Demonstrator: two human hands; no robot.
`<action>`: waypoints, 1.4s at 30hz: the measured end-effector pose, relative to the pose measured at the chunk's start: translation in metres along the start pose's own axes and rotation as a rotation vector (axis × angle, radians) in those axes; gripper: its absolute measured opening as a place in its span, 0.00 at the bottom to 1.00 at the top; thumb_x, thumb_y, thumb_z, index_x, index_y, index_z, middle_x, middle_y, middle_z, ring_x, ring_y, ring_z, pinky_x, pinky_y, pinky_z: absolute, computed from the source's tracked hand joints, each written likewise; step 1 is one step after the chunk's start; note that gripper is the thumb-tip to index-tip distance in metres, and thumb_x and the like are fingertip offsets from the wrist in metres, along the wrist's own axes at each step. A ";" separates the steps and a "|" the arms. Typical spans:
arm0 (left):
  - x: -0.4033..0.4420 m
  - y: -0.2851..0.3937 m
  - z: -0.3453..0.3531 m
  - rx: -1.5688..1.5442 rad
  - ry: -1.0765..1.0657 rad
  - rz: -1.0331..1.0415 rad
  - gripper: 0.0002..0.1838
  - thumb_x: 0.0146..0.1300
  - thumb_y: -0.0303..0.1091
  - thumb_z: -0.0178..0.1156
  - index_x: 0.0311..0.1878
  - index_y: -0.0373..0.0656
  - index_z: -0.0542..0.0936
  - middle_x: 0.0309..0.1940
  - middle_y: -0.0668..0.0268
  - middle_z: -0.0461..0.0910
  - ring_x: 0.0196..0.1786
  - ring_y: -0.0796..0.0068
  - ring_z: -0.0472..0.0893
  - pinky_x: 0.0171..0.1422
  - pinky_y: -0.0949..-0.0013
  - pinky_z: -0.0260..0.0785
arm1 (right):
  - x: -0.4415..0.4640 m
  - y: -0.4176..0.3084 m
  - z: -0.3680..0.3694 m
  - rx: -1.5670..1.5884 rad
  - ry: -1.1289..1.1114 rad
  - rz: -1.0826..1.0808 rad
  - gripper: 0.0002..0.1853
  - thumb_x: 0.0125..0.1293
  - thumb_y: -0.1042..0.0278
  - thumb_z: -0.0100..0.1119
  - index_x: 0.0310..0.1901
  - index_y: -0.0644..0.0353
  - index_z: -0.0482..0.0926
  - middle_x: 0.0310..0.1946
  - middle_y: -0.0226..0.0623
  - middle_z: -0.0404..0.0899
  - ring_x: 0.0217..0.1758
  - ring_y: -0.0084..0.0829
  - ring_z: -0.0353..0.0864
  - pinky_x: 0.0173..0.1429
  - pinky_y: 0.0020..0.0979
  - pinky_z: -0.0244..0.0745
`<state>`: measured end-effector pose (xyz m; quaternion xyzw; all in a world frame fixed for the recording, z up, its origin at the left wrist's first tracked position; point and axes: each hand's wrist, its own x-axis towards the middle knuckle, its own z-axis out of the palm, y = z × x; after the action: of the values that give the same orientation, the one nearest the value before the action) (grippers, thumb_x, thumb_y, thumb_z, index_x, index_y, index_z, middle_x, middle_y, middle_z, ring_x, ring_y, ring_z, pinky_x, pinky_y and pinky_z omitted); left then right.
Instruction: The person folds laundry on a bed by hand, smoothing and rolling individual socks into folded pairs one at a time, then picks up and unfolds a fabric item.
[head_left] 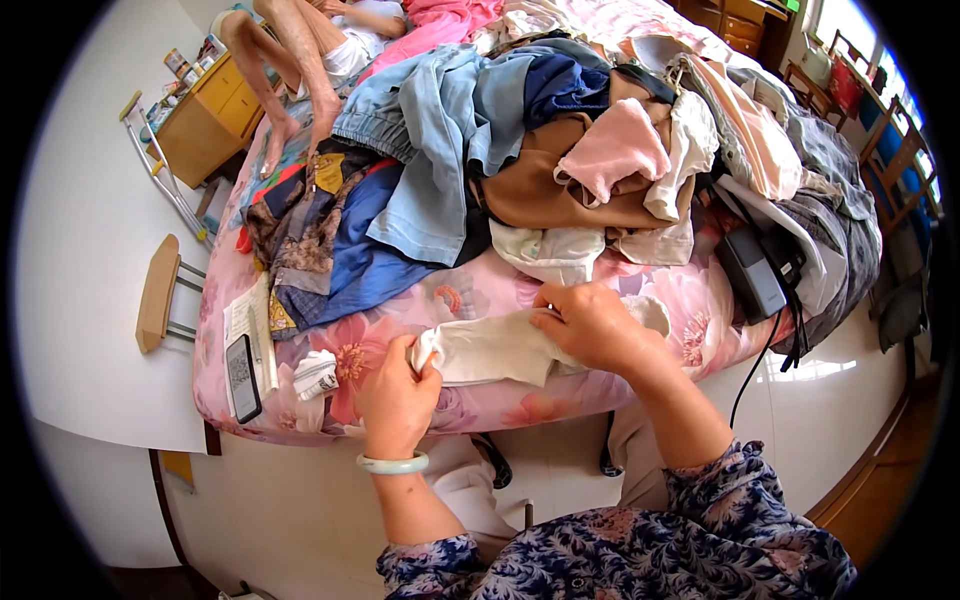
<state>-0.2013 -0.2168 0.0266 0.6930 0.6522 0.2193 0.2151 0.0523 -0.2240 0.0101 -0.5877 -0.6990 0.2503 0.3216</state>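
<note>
A white sock (pixel 490 350) is stretched sideways above the floral bedspread at the bed's near edge. My left hand (pixel 398 395), with a pale bangle on the wrist, pinches its left end between thumb and fingers. Farther right, my right hand (pixel 590 325) grips the upper edge of the same white fabric. More white cloth (pixel 650 312) shows beyond the right hand; whether it is a second sock I cannot tell. Left of my left hand lies a small rolled white bundle with dark print (pixel 316 374). A phone (pixel 242 378) rests beside it on folded pale cloth (pixel 250 320).
A heap of clothes covers the bed: a light blue denim garment (pixel 440 130), a brown garment (pixel 540 180), a pink cloth (pixel 618 150). A dark box with cables (pixel 750 272) sits at right. Another person's legs (pixel 295 70) rest at the far left. A crutch (pixel 165 170) leans nearby.
</note>
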 end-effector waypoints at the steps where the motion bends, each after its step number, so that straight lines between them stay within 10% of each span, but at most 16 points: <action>1: 0.000 -0.006 0.003 0.050 -0.017 0.034 0.19 0.55 0.37 0.61 0.51 0.43 0.77 0.33 0.51 0.82 0.36 0.51 0.82 0.40 0.55 0.72 | 0.000 0.003 0.004 -0.116 -0.017 -0.023 0.13 0.60 0.62 0.63 0.39 0.63 0.79 0.27 0.49 0.80 0.31 0.48 0.81 0.38 0.43 0.75; 13: 0.006 -0.010 -0.002 0.054 -0.050 0.035 0.18 0.60 0.43 0.62 0.42 0.36 0.77 0.31 0.53 0.81 0.32 0.53 0.80 0.39 0.57 0.70 | -0.002 0.004 0.003 -0.275 -0.013 -0.140 0.17 0.57 0.59 0.63 0.42 0.62 0.77 0.40 0.46 0.78 0.47 0.48 0.78 0.51 0.43 0.73; 21: 0.020 -0.016 0.024 -0.703 0.215 0.019 0.08 0.58 0.21 0.65 0.38 0.36 0.76 0.28 0.71 0.76 0.30 0.86 0.73 0.34 0.80 0.66 | 0.002 0.008 0.000 -0.184 -0.091 -0.143 0.16 0.56 0.59 0.63 0.41 0.62 0.80 0.39 0.46 0.78 0.47 0.47 0.76 0.53 0.43 0.71; 29: 0.016 0.017 0.020 -0.809 0.308 0.123 0.09 0.58 0.21 0.65 0.40 0.37 0.76 0.31 0.71 0.77 0.32 0.85 0.74 0.37 0.81 0.69 | 0.002 -0.023 -0.015 0.254 -0.106 -0.226 0.28 0.57 0.60 0.65 0.58 0.62 0.72 0.47 0.49 0.79 0.54 0.47 0.77 0.57 0.39 0.72; 36: 0.010 0.034 0.013 -1.006 0.298 0.373 0.17 0.58 0.25 0.67 0.49 0.35 0.74 0.40 0.67 0.78 0.41 0.85 0.75 0.45 0.79 0.69 | 0.008 -0.032 -0.024 0.293 -0.280 -0.099 0.15 0.59 0.67 0.63 0.46 0.65 0.79 0.33 0.48 0.81 0.35 0.42 0.82 0.42 0.37 0.75; 37: 0.007 0.041 0.009 -1.008 0.299 0.376 0.17 0.58 0.25 0.67 0.49 0.35 0.74 0.40 0.67 0.78 0.41 0.85 0.75 0.45 0.79 0.69 | 0.004 -0.033 -0.026 0.369 -0.293 -0.123 0.11 0.62 0.70 0.63 0.45 0.64 0.79 0.28 0.35 0.81 0.31 0.23 0.78 0.38 0.29 0.74; 40: 0.001 0.060 -0.001 -1.214 0.123 0.399 0.23 0.58 0.33 0.70 0.53 0.34 0.73 0.44 0.66 0.77 0.45 0.84 0.74 0.48 0.79 0.69 | -0.004 -0.049 -0.037 0.575 -0.299 -0.107 0.10 0.65 0.69 0.61 0.45 0.64 0.78 0.28 0.33 0.79 0.33 0.19 0.74 0.39 0.29 0.73; 42: 0.001 0.043 0.010 -1.245 -0.393 0.287 0.28 0.58 0.40 0.71 0.56 0.33 0.73 0.45 0.66 0.77 0.45 0.83 0.75 0.48 0.78 0.69 | -0.006 -0.045 -0.018 0.668 -0.233 -0.132 0.09 0.69 0.69 0.57 0.45 0.65 0.77 0.28 0.30 0.76 0.35 0.15 0.69 0.39 0.26 0.71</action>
<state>-0.1609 -0.2185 0.0438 0.5466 0.2537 0.4509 0.6584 0.0363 -0.2384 0.0542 -0.3712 -0.6471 0.5089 0.4295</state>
